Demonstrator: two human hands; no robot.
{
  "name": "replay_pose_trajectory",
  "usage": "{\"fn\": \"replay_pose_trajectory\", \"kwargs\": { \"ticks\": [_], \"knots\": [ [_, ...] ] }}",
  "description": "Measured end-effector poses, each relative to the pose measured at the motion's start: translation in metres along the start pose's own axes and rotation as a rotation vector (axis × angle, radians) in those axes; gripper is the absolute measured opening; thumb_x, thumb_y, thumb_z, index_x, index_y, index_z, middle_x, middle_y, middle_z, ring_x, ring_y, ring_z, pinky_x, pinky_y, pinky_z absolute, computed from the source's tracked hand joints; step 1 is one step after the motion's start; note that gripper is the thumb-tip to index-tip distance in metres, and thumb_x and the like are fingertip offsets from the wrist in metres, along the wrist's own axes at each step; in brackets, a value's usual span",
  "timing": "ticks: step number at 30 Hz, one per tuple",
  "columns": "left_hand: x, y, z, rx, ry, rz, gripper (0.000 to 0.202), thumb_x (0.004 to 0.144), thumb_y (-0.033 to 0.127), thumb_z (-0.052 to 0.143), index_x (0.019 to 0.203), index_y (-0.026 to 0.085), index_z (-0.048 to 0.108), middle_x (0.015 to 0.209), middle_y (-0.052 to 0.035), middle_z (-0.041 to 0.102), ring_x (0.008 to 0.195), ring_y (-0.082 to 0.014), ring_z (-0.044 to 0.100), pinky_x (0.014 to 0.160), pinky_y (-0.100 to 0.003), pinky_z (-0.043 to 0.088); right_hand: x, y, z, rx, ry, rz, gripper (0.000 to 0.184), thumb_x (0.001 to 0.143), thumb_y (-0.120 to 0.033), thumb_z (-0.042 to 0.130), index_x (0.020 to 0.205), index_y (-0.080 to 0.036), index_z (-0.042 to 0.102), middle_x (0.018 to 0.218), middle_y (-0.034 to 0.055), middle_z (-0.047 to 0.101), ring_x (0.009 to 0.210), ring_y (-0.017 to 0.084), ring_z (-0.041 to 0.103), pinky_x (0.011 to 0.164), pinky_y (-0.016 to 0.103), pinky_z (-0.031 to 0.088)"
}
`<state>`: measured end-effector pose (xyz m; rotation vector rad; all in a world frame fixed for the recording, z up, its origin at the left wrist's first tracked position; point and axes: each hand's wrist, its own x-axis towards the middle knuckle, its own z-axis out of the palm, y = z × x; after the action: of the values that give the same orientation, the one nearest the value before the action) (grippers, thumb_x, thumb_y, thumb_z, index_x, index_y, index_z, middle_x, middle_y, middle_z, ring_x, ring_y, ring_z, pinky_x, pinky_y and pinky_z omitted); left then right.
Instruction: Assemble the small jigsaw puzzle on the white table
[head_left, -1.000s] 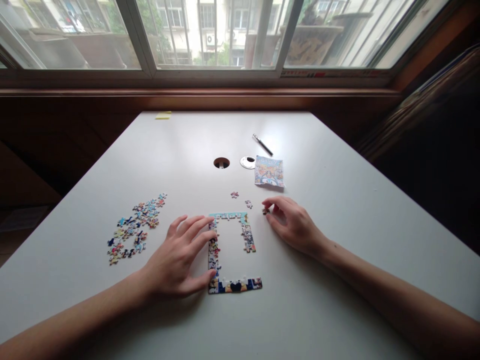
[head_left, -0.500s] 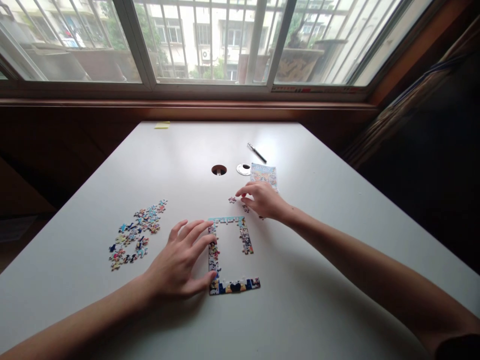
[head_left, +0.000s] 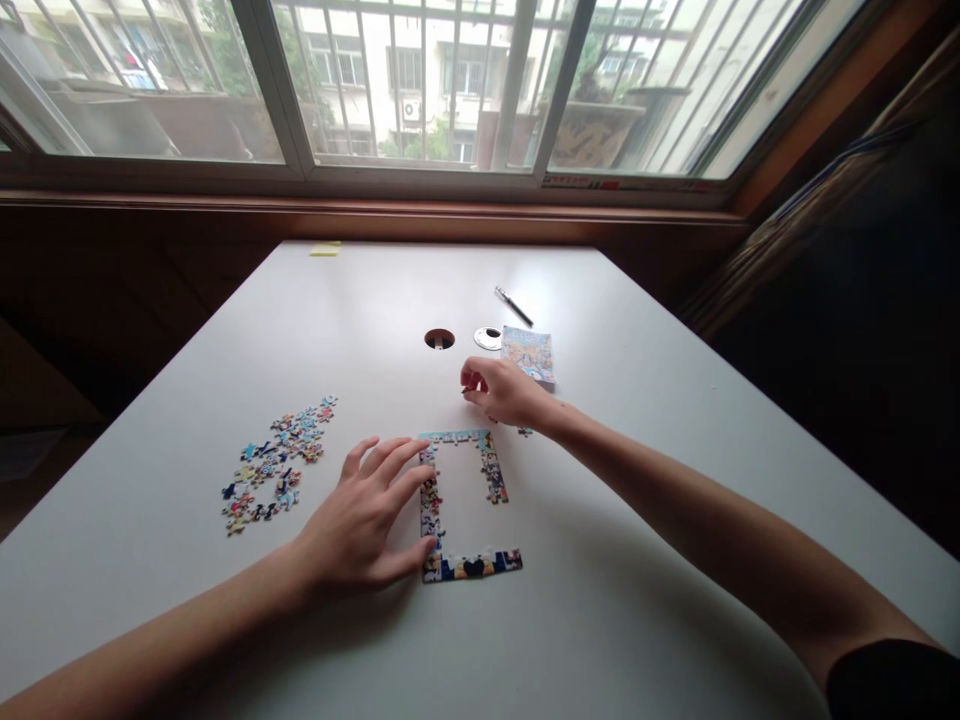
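Observation:
A partly joined jigsaw puzzle border [head_left: 430, 510] lies on the white table, with a gap along its right side. My left hand [head_left: 367, 515] is open, fingers spread, its fingertips resting on the border's left edge. Beyond the top edge, my right hand [head_left: 502, 388] pinches a small puzzle piece [head_left: 466, 391] between thumb and fingers. Another loose piece [head_left: 524, 431] lies below the right wrist, and one more is mostly hidden under that hand. Left of my left hand is a spread of several loose puzzle pieces [head_left: 277, 460].
Behind my right hand lies a small printed picture sheet [head_left: 529, 350]. A pen [head_left: 514, 307], a round silver cover [head_left: 487, 338] and a round hole [head_left: 439, 339] are farther back on the table [head_left: 375, 300]. A yellow sticky note [head_left: 325, 249] is at the far edge.
My right hand has moved slightly left and closed on the loose piece that lay by its fingertips. My left hand stays on the border.

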<state>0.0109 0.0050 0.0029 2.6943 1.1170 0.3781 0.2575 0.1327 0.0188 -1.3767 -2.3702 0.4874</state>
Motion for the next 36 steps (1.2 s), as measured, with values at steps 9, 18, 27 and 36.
{"fn": "replay_pose_trajectory", "kwargs": {
  "ticks": [9,18,27,36],
  "knots": [
    [0.0,-0.001,0.004,-0.027,0.038,0.001,0.048,0.083,0.039,0.059,0.128,0.024,0.051,0.148,-0.0111,0.044,0.137,-0.0333,0.037,0.116,-0.055,0.018,-0.098,0.002,-0.007,0.844,-0.179,0.254,0.017,0.081,-0.027,0.069,0.094,-0.017,0.068,0.081,0.0055,0.072,0.082,0.019,0.07,0.072,0.033,0.056],
    [0.001,-0.003,0.005,-0.004,0.042,-0.002,0.045,0.085,0.037,0.058,0.127,0.024,0.048,0.148,-0.0115,0.043,0.136,-0.0329,0.037,0.114,-0.054,0.023,-0.126,0.003,-0.005,0.843,-0.106,0.284,0.02,0.078,-0.033,0.074,0.093,-0.019,0.076,0.091,0.0066,0.075,0.084,0.019,0.07,0.079,0.034,0.057],
    [0.001,-0.003,0.004,-0.018,0.046,-0.004,0.046,0.083,0.036,0.059,0.127,0.024,0.05,0.148,-0.0107,0.043,0.135,-0.0337,0.038,0.113,-0.054,0.024,-0.131,0.009,-0.004,0.779,-0.134,0.236,0.023,0.081,-0.034,0.071,0.1,-0.022,0.076,0.095,0.0055,0.076,0.086,0.02,0.072,0.081,0.036,0.06],
    [0.001,-0.005,0.007,-0.001,0.042,0.015,0.045,0.084,0.038,0.058,0.126,0.024,0.048,0.148,-0.0115,0.042,0.135,-0.0337,0.038,0.112,-0.054,0.024,-0.134,0.004,0.003,0.548,-0.026,-0.291,0.017,0.091,-0.022,0.062,0.104,-0.022,0.075,0.096,0.0078,0.073,0.083,0.017,0.069,0.072,0.028,0.058]
  ]
}}
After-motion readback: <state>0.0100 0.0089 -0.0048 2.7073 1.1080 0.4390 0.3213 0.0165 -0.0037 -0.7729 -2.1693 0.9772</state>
